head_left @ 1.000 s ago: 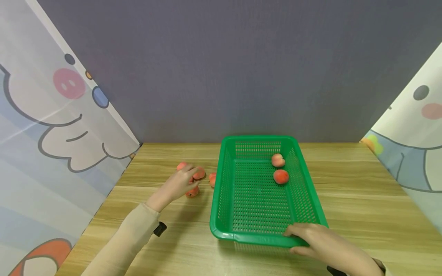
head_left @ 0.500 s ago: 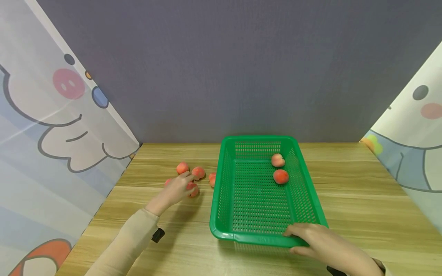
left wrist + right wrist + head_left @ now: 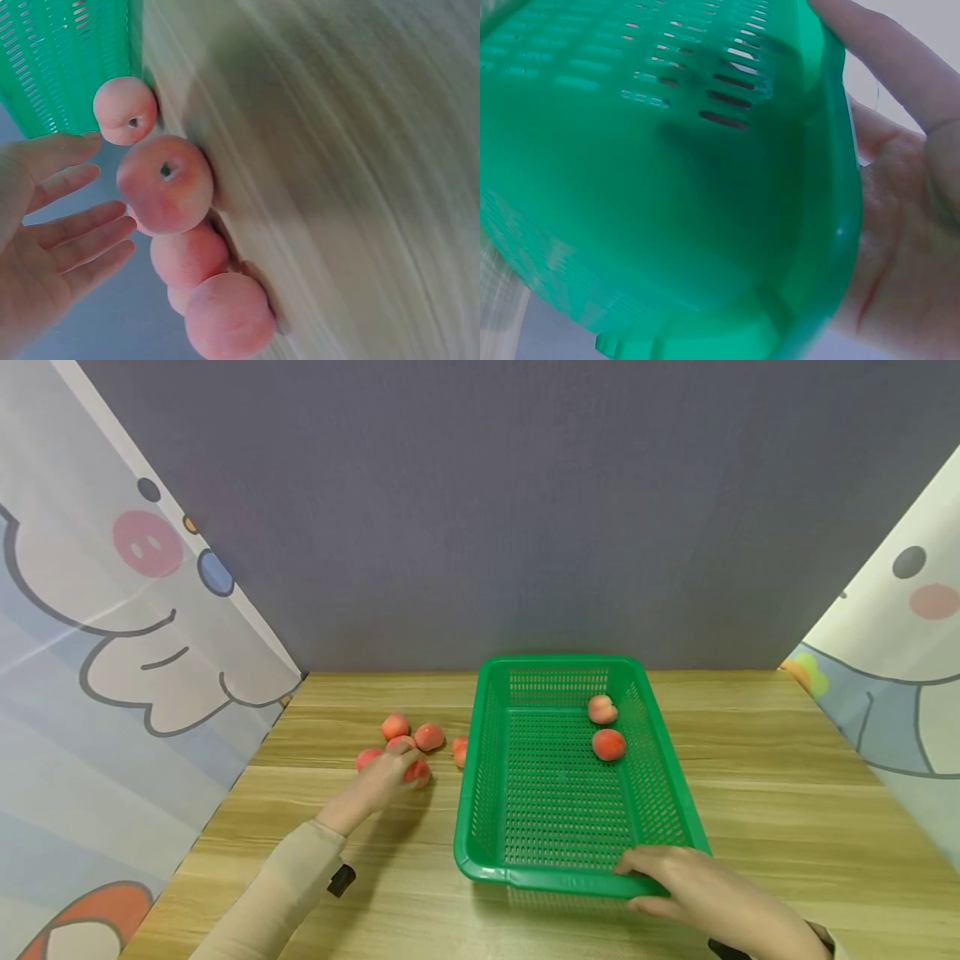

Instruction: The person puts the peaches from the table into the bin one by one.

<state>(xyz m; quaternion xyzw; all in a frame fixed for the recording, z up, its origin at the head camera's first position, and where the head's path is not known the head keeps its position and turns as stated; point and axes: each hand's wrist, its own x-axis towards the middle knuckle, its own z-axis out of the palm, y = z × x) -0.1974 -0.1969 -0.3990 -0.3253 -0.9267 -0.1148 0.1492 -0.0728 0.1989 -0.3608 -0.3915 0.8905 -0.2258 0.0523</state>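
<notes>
My left hand is over a cluster of peaches left of the basket, nearest to a reddish peach that its fingers partly cover. In the left wrist view the fingers of that hand are spread and extended beside the largest-looking peach, with nothing held. At the basket's near right corner, my right hand grips the rim of the green plastic basket. Its thumb and fingers lie on either side of the rim in the right wrist view. Two peaches, one pale and one redder, lie inside the basket.
Other peaches on the wooden table include one at the back, one at the left and one against the basket's left side. A grey wall stands behind, with cartoon-printed sheets at the sides.
My left hand has drawn back slightly left and toward the near side, uncovering more peaches in the cluster. The right hand and the basket hold their place.
</notes>
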